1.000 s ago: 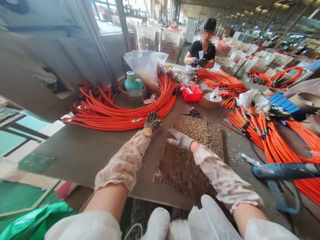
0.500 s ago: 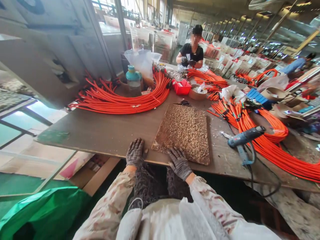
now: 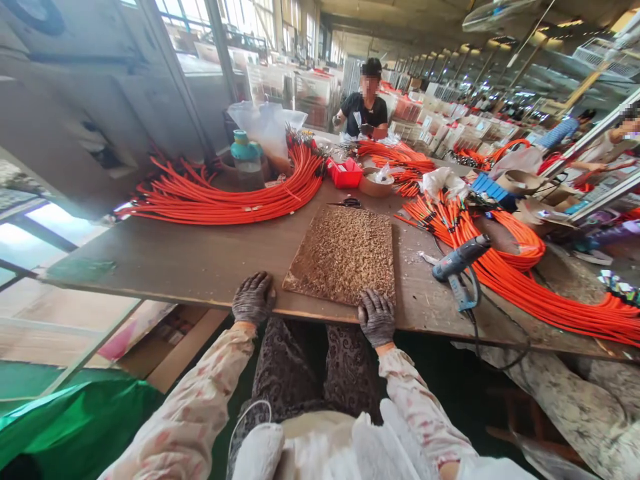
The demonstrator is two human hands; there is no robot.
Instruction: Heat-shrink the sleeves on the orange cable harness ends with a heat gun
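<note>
Both hands wear dark grey gloves. My left hand (image 3: 253,299) lies on the near edge of the brown table (image 3: 175,257), its fingers stretched forward and nothing in it. To its right is a square board (image 3: 345,253) with a rough, grainy brown surface. The fingers of my right hand (image 3: 377,317) rest flat on that board's near edge, close to its right corner, and grip nothing. A pair of scissors (image 3: 349,201) lies at the board's far edge. To the right of the board, a blue-grey heat gun (image 3: 460,267) lies on the table with its cord hanging over the edge.
Orange cable bundles lie at the left (image 3: 225,205) and right (image 3: 560,303). Behind the board are a red bin (image 3: 345,173) and a round cardboard tub (image 3: 376,187). A teal-topped jug (image 3: 247,163) stands at the back left. A co-worker (image 3: 367,107) is across the table.
My right hand has slid right along the board's near edge, towards its right corner. My left hand stays on the table edge. The whole view has turned slightly right.
</note>
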